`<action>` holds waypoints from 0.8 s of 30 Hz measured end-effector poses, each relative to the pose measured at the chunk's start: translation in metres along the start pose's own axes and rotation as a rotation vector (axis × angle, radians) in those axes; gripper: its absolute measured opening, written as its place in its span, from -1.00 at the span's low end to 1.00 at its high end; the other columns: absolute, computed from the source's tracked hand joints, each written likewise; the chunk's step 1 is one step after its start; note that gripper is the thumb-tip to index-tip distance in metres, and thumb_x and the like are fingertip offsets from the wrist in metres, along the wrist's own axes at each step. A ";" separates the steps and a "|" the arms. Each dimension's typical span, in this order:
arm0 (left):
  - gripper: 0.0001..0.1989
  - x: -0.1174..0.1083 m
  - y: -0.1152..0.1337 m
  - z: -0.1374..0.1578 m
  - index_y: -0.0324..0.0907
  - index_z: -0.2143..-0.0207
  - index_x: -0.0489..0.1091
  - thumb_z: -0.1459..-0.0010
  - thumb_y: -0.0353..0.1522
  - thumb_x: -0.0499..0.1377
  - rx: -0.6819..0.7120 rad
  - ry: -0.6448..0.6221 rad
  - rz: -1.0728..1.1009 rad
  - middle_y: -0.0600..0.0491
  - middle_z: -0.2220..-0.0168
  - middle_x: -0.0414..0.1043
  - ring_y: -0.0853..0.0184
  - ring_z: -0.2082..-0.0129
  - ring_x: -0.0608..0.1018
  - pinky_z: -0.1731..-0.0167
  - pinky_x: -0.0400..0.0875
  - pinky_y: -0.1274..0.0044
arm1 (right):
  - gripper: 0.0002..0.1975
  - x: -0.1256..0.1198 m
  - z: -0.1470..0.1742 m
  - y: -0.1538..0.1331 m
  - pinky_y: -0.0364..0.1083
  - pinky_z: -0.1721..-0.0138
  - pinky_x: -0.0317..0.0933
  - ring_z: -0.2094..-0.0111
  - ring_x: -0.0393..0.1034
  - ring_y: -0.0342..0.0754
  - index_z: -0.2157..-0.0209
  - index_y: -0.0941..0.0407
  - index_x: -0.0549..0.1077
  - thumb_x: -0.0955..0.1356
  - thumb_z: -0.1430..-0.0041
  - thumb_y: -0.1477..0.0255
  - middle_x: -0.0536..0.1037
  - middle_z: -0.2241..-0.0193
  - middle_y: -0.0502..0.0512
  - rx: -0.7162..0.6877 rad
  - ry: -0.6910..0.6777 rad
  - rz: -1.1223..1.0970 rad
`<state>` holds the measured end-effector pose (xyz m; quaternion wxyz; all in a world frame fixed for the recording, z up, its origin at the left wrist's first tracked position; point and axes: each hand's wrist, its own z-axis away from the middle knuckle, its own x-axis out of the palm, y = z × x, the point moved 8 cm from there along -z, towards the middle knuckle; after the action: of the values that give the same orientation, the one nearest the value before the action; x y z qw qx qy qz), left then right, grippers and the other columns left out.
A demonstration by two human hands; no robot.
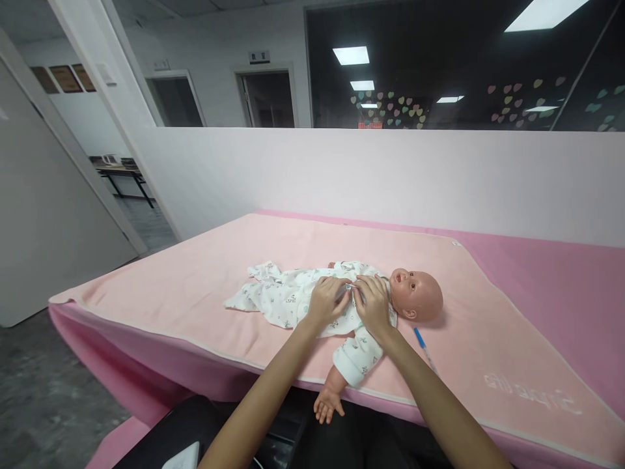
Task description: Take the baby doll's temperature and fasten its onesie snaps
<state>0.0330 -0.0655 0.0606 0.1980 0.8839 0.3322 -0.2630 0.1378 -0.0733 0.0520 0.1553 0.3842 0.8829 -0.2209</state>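
Note:
A baby doll (422,298) lies on its back across a peach blanket (195,286), head to the right, mouth open. It wears a white patterned baby romper (286,303), whose empty legs stretch out to the left. At the chest, the fingertips of my left hand (327,303) pinch the romper's front, where a small white strip shows, perhaps a tie. My right hand (372,303) meets it there, fingers bent and pinching the same spot. Fine detail between the fingertips is too small to make out. The doll's near arm (331,394) hangs over the table edge.
A blue-and-white pen-like stick (424,345) lies right of my right forearm. Pink cloth (551,280) lies under the blanket. A white wall (366,176) with dark glass above stands behind the table. A door (53,195) is at the left; a white object (183,456) sits near my lap.

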 end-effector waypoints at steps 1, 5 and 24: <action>-0.87 0.000 0.000 0.000 -0.15 0.27 0.31 -0.13 -0.37 0.01 -0.001 0.001 -0.003 0.07 0.37 0.46 0.35 0.38 0.43 0.29 0.23 0.45 | -0.85 0.000 0.000 0.000 0.05 -0.04 0.02 0.14 0.32 -0.05 0.35 0.10 0.39 0.21 -0.15 0.54 0.50 0.24 0.08 -0.003 0.000 -0.002; -0.88 -0.001 0.000 0.000 -0.15 0.30 0.31 -0.13 -0.39 0.01 -0.003 0.004 -0.013 0.08 0.38 0.46 0.36 0.38 0.43 0.30 0.22 0.46 | -0.85 0.001 0.001 0.000 0.03 -0.03 0.05 0.15 0.32 -0.05 0.34 0.10 0.39 0.21 -0.14 0.55 0.50 0.26 0.08 -0.022 0.014 -0.010; -0.90 0.001 -0.006 0.002 -0.15 0.32 0.30 -0.11 -0.41 0.01 -0.034 0.020 -0.029 0.08 0.40 0.44 0.35 0.39 0.43 0.31 0.22 0.45 | -0.87 -0.004 -0.001 -0.010 0.01 0.03 0.08 0.31 0.31 -0.09 0.41 0.10 0.36 0.22 -0.13 0.56 0.48 0.41 0.02 -0.051 -0.011 -0.070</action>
<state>0.0289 -0.0616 0.0577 0.2061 0.8780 0.3515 -0.2513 0.1331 -0.0811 0.0575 0.1620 0.3480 0.9002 -0.2058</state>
